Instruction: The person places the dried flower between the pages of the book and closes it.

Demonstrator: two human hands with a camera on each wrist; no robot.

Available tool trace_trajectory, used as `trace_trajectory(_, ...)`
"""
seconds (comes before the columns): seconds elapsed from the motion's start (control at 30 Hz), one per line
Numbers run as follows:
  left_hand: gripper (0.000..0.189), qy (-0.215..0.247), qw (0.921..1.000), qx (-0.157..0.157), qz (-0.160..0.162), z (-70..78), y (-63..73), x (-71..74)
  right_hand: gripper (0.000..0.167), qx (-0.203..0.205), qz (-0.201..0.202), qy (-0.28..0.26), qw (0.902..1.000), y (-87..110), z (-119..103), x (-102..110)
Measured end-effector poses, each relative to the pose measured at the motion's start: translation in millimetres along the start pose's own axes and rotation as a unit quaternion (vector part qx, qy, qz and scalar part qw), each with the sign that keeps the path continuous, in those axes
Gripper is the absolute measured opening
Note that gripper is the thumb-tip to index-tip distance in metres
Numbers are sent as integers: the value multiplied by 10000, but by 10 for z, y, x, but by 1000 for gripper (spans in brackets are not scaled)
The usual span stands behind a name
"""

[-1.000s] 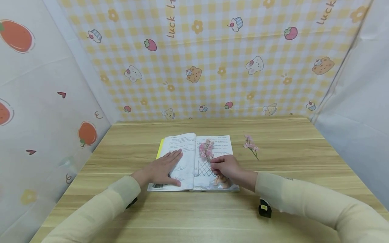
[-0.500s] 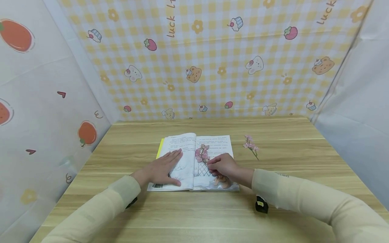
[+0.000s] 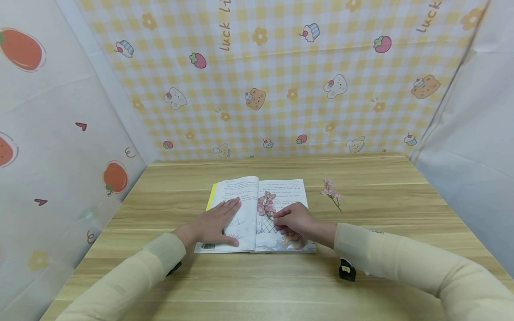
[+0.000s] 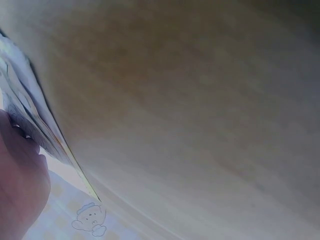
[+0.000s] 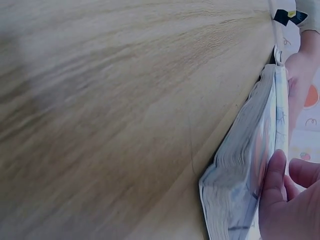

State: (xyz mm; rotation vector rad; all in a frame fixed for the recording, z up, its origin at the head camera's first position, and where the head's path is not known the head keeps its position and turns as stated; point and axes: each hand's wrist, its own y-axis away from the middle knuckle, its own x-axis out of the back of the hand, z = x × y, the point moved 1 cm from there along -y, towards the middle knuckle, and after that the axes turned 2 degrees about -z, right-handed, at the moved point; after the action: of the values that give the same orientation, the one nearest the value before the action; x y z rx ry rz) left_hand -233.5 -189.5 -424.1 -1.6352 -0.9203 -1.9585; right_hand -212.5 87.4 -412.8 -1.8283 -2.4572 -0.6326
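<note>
An open book (image 3: pixel 281 243) with printed text and drawings lies on the wooden table. My left hand (image 3: pixel 213 222) rests flat on its left page, fingers spread; the left wrist view shows part of that hand (image 4: pixel 22 180) at its left edge. Over the right page, close to the fold, lies a sprig of pink flowers (image 3: pixel 267 204). My right hand (image 3: pixel 296 219) pinches the lower end of its stem between thumb and forefinger. In the right wrist view the right hand's fingers (image 5: pixel 273 175) are low at the page, beside the book's thick page edges (image 5: pixel 235 150).
A second pink flower sprig (image 3: pixel 331 193) with a green stem lies on the table (image 3: pixel 373 196) right of the book. Behind the table hangs a checked yellow cloth (image 3: pixel 257 125). Patterned sheeting (image 3: pixel 60 156) stands at the left and pale sheeting (image 3: pixel 474 142) at the right.
My right hand has moved slightly left and carried the pink flower sprig down and left towards the book's fold. The left hand has stayed in place on the left page.
</note>
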Motion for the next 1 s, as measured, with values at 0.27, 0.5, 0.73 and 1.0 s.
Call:
trace_trajectory(0.27, 118, -4, 10000, -39, 30, 8, 8, 6, 16, 382, 68, 190, 9991, 18, -107, 192)
trace_trajectory(0.5, 119, 91, 9999, 27, -40, 17, 13, 16, 24, 872, 56, 1062, 9905, -114, -180, 462)
trace_trajectory(0.73, 119, 75, 9999, 40, -74, 28, 18, 24, 37, 1730, 231, 1960, 9649, -358, -156, 716)
trace_trajectory(1.0, 120, 98, 9999, 87, -106, 33, 18, 22, 43, 1918, 469, 3254, 9247, -598, -131, 919)
